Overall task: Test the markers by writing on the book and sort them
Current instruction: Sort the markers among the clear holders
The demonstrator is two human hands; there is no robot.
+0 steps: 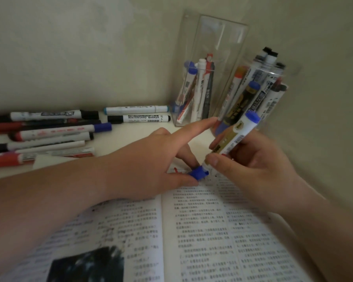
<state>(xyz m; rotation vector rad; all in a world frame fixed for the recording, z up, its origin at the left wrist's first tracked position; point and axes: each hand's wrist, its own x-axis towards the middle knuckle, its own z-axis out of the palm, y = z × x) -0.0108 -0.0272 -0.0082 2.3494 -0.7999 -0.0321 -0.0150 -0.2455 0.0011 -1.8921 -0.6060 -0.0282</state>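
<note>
Your right hand is curled round the barrel of a blue whiteboard marker with a gold label. Its writing end points down at the top edge of the open book, over the right page. Your left hand pinches the marker's blue cap between thumb and bent fingers, just beside the nib end, with the index finger stretched out straight. The cap is off the barrel, but whether you are pulling it off or about to push it back on cannot be told from here.

A red scribble shows at the top of the book near the cap, so at least one marker looks to have been tried. No blue stroke is visible.

Beyond the book stand two clear holders: a rectangular acrylic box with a handful of markers, and to its right a round jar packed fuller. That suggests sorting is well under way.

Beyond the book to the left, a loose pile of markers lies on the table, with a black one marked "WHITEBOARD MARKER" nearer the box. Those appear to be what remains to test, so you are likely around the middle of the job.
</note>
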